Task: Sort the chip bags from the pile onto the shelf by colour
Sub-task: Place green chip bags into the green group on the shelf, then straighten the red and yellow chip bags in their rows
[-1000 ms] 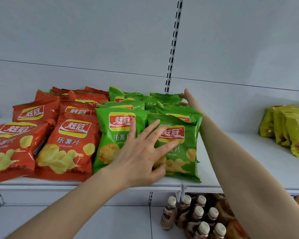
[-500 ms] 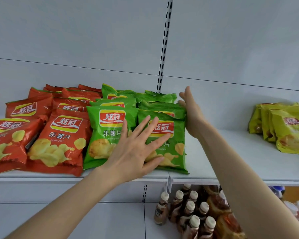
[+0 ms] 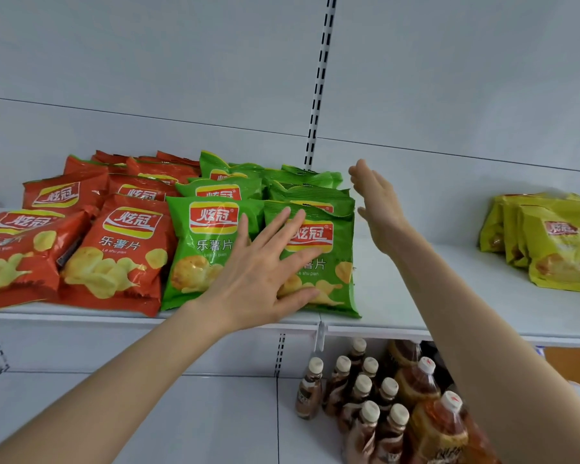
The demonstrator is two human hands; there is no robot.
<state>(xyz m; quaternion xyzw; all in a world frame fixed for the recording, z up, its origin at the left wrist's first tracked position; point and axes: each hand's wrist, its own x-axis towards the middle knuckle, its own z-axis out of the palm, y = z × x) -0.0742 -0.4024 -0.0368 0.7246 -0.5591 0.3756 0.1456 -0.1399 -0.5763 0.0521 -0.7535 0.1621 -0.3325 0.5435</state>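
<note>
On the white shelf (image 3: 392, 296), several red chip bags (image 3: 121, 249) lie in rows at the left. Several green chip bags (image 3: 211, 239) lie right beside them in the middle. My left hand (image 3: 265, 272) rests flat with fingers spread across the two front green bags, holding nothing. My right hand (image 3: 379, 205) stands edge-on, fingers straight, just to the right of the green rows, a small gap from them. Several yellow chip bags (image 3: 556, 242) lie at the far right of the shelf.
Bare shelf surface stretches between the green and yellow bags. A slotted upright (image 3: 318, 82) runs up the back wall behind the green bags. Below the shelf stand several brown drink bottles (image 3: 362, 393) with cream caps and larger amber bottles (image 3: 426, 413).
My right hand has drawn away from the right side of the green bags, leaving a gap. My left hand has stayed flat on the front green bags.
</note>
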